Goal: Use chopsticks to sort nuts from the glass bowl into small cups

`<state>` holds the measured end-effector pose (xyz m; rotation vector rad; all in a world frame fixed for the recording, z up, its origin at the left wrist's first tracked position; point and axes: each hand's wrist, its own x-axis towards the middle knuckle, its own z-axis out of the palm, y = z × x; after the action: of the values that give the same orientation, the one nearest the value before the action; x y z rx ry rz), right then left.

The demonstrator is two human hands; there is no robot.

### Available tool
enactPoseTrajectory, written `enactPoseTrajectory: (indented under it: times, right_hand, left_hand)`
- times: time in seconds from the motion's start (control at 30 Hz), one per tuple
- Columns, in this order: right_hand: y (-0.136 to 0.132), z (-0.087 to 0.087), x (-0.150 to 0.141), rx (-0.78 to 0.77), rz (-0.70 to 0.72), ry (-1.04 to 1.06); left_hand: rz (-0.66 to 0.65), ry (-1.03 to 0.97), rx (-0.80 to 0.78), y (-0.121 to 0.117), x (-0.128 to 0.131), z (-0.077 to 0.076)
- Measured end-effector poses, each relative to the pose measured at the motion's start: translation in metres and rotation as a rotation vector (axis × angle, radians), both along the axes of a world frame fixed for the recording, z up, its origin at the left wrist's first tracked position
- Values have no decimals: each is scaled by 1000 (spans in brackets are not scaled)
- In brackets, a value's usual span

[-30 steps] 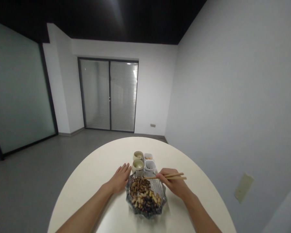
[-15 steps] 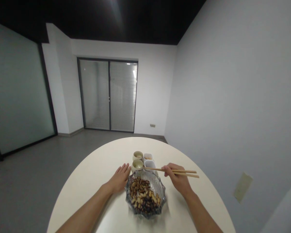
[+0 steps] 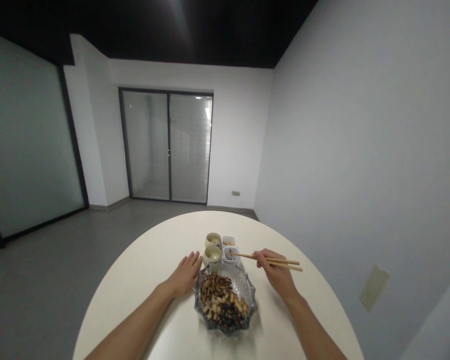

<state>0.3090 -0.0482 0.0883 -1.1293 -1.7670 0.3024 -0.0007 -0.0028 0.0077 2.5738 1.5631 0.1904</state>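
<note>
My right hand (image 3: 275,272) is clamped on a pair of wooden chopsticks (image 3: 273,260), their tips close together at a white square cup (image 3: 231,255) ahead of my grip, with a glass bowl (image 3: 252,295) of mixed nuts (image 3: 221,300) just below it and my open left hand (image 3: 186,275) flat on the table (image 3: 135,285).

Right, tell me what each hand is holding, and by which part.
The right hand grips wooden chopsticks around their middle; the left hand holds nothing.

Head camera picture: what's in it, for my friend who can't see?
A right hand holds wooden chopsticks over a small white tub, near a glass bowl of seeds and nuts on a round table. The left hand rests near two cups.
</note>
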Motion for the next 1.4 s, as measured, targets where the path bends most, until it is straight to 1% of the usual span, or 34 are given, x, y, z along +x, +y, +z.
enactPoseTrajectory:
  times: [0.13, 0.37, 0.53, 0.67, 0.77, 0.93, 1.2, 1.33, 1.4]
  right_hand:
    - [3, -3, 0, -13, 1, -34]
    - [6, -7, 2, -12, -23, -28]
    - [5, -5, 2, -1, -51, 32]
    - [1, -1, -2, 38, -65, 129]
    - [-4, 0, -7, 31, -7, 167]
    - [-8, -5, -16, -58, 133, 79]
    - [-5, -4, -13, -94, 160, 74]
    - [-7, -5, -14, -123, 193, 22]
    - [-8, -6, -16, -112, 198, -22]
  left_hand:
    - [-3, -3, 3, 0, -1, -1]
    - [-7, -4, 9, 3, -2, -4]
    - [4, -16, 9, 3, -1, -4]
    - [1, 5, -1, 0, -1, 0]
    - [11, 39, -8, -3, 0, 5]
    - [8, 29, -11, -3, 0, 6]
    - [-1, 49, 10, 0, 0, 2]
    - [7, 43, 18, -1, 1, 3]
    - [10, 42, 8, -2, 2, 5]
